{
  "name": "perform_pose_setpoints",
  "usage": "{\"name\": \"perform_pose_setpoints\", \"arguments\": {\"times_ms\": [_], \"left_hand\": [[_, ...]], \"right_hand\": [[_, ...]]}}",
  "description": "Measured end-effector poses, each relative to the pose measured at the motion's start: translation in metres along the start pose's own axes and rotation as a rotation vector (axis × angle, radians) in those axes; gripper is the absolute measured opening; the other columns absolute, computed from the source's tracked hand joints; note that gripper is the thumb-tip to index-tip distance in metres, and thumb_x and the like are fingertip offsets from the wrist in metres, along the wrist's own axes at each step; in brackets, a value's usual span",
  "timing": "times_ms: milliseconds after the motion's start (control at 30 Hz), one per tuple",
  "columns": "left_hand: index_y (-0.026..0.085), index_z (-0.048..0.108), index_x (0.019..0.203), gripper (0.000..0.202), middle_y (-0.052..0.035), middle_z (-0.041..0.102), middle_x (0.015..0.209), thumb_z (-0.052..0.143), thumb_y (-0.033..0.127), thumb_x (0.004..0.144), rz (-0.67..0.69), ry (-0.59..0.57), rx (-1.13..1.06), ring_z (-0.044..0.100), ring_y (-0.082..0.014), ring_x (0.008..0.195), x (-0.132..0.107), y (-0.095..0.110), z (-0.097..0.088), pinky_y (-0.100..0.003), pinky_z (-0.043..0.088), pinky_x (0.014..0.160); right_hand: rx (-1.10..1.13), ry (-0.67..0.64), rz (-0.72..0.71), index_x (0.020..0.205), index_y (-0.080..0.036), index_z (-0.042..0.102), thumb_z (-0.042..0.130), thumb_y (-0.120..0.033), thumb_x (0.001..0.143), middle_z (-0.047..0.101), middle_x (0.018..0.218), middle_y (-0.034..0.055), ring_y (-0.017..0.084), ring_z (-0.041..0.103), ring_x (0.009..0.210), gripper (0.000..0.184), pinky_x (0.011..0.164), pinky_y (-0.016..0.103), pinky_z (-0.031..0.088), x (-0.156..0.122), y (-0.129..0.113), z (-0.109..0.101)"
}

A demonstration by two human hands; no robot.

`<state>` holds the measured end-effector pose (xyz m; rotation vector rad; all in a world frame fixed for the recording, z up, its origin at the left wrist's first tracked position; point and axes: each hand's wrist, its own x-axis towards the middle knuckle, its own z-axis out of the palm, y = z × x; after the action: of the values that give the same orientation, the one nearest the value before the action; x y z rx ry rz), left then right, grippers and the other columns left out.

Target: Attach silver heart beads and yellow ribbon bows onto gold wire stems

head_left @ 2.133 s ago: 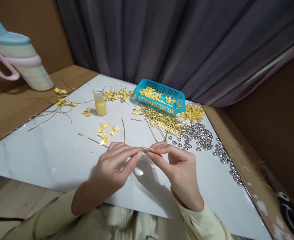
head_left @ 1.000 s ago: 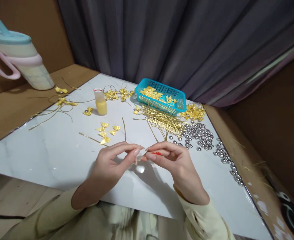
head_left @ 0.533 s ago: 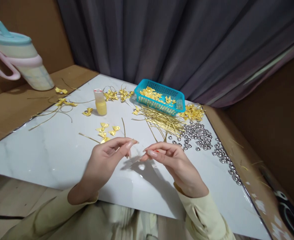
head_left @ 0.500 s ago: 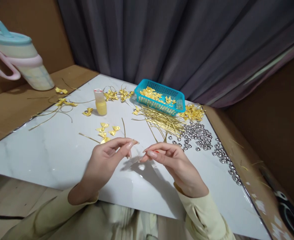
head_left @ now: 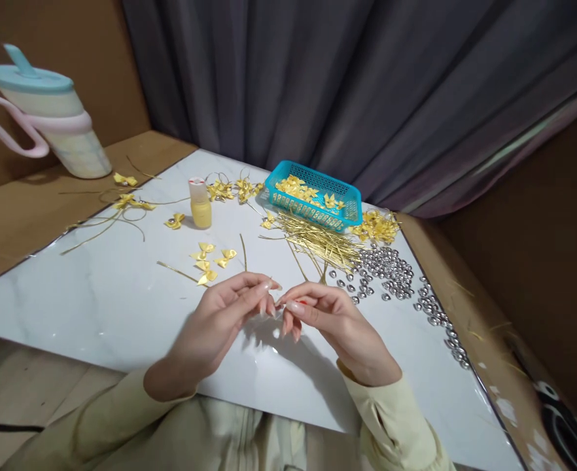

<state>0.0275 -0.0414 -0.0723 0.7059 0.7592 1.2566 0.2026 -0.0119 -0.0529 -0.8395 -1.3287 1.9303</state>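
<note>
Above the near part of the white marbled board, my left hand (head_left: 227, 315) holds thumb and forefinger pinched together. What lies between them is too small to make out. Close beside it, my right hand (head_left: 335, 314) is also in a pinch, with a small red spot showing at its fingers; the thing held is hidden. The fingertips of both hands almost meet. Just beyond the left hand lie several loose yellow ribbon bows (head_left: 204, 265) and a short gold cord (head_left: 178, 269). A bundle of gold cords (head_left: 318, 239) lies beyond the right hand.
A blue basket (head_left: 313, 212) of yellow bows stands at the back. Silver heart-shaped beads (head_left: 386, 268) spread along the right. A yellow bottle (head_left: 201, 206) stands left of centre, finished-looking bows (head_left: 377, 226) lie behind the beads, and a handled tumbler (head_left: 75, 147) is far left. Black-handled scissors (head_left: 563, 418) lie right.
My left hand has moved right, so the fingertips of both hands are nearer each other. The right hand's lower fingers now hang further down. The camera view has shifted slightly.
</note>
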Motion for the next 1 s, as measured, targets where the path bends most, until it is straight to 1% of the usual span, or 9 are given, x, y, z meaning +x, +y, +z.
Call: {"name": "perform_pose_setpoints", "arguments": {"times_ms": [100,167,300,367,433,533,733,867,1000], "left_hand": [[0.015,0.07,0.084,0.021,0.0031,0.061,0.058,0.077,0.034,0.077,0.02,0.023,-0.012,0.058,-0.0069,0.06,-0.0016,-0.0022,0.0042,-0.015,0.049,0.062],[0.015,0.068,0.084,0.023,0.0041,0.058,0.057,0.077,0.036,0.077,0.012,0.034,0.002,0.056,-0.0064,0.054,-0.0024,-0.0025,0.0058,-0.015,0.048,0.056],[0.015,0.065,0.085,0.025,0.0078,0.048,0.052,0.076,0.036,0.077,-0.038,0.049,0.01,0.036,-0.0015,0.04,-0.0024,-0.0012,0.0076,-0.01,0.029,0.036],[0.014,0.065,0.085,0.027,0.0092,0.043,0.051,0.077,0.037,0.076,-0.049,0.053,0.004,0.028,0.0002,0.039,-0.0021,-0.0004,0.0082,-0.009,0.022,0.035],[0.013,0.065,0.084,0.03,0.0099,0.041,0.051,0.078,0.039,0.074,-0.051,0.058,0.002,0.024,0.0009,0.04,-0.002,0.0,0.0083,-0.009,0.021,0.035],[0.014,0.064,0.083,0.032,0.0102,0.039,0.05,0.079,0.04,0.072,-0.05,0.085,0.008,0.023,0.0003,0.04,-0.0022,-0.0001,0.0075,-0.008,0.02,0.035],[0.015,0.065,0.084,0.034,0.0094,0.04,0.052,0.08,0.042,0.071,-0.051,0.13,0.066,0.026,-0.0007,0.042,-0.0026,-0.0008,0.0071,-0.008,0.022,0.034],[0.015,0.065,0.083,0.035,0.0094,0.04,0.05,0.08,0.043,0.069,-0.057,0.119,0.068,0.028,-0.0007,0.041,-0.0046,-0.0005,0.0078,-0.007,0.022,0.033],[0.016,0.067,0.084,0.033,0.0098,0.038,0.047,0.079,0.043,0.071,-0.085,0.11,0.067,0.026,-0.0006,0.039,-0.0052,-0.0015,0.0063,-0.008,0.022,0.033]], "right_hand": [[-0.005,-0.002,-0.01,0.088,-0.015,0.073,0.07,-0.029,0.084,0.068,0.066,0.0028,0.01,0.058,0.057,0.014,0.055,0.022,0.045,0.0001,0.0007,-0.0005],[-0.013,-0.004,-0.015,0.09,-0.015,0.073,0.068,-0.027,0.085,0.067,0.066,0.0022,0.009,0.057,0.056,0.013,0.054,0.022,0.044,-0.0003,0.0007,-0.0005],[-0.038,-0.001,-0.021,0.096,-0.016,0.072,0.064,-0.025,0.088,0.066,0.065,0.0006,0.008,0.054,0.052,0.014,0.055,0.022,0.042,-0.0011,0.0003,0.0005],[-0.042,0.006,-0.023,0.097,-0.016,0.072,0.062,-0.025,0.089,0.067,0.067,0.0012,0.009,0.056,0.054,0.015,0.056,0.022,0.044,-0.0011,0.0002,0.0017],[-0.045,0.012,-0.024,0.098,-0.016,0.071,0.061,-0.026,0.09,0.07,0.073,0.0033,0.01,0.059,0.058,0.016,0.058,0.024,0.045,-0.001,0.0003,0.0032],[-0.061,0.017,-0.021,0.1,-0.016,0.07,0.06,-0.026,0.09,0.072,0.081,0.0057,0.011,0.062,0.061,0.018,0.059,0.025,0.046,-0.0005,0.0004,0.0051],[-0.09,0.023,-0.011,0.094,-0.016,0.072,0.062,-0.029,0.088,0.071,0.074,0.0035,0.009,0.059,0.058,0.017,0.059,0.023,0.045,0.0006,0.0008,0.0049],[-0.084,0.018,0.056,0.095,-0.015,0.071,0.069,-0.03,0.083,0.073,0.076,0.005,0.011,0.063,0.063,0.019,0.062,0.024,0.046,0.0006,0.0026,0.0056],[-0.112,0.026,0.109,0.084,-0.013,0.07,0.074,-0.033,0.078,0.071,0.068,0.0039,0.011,0.062,0.064,0.021,0.064,0.024,0.046,0.0001,0.0024,0.0087]]}}
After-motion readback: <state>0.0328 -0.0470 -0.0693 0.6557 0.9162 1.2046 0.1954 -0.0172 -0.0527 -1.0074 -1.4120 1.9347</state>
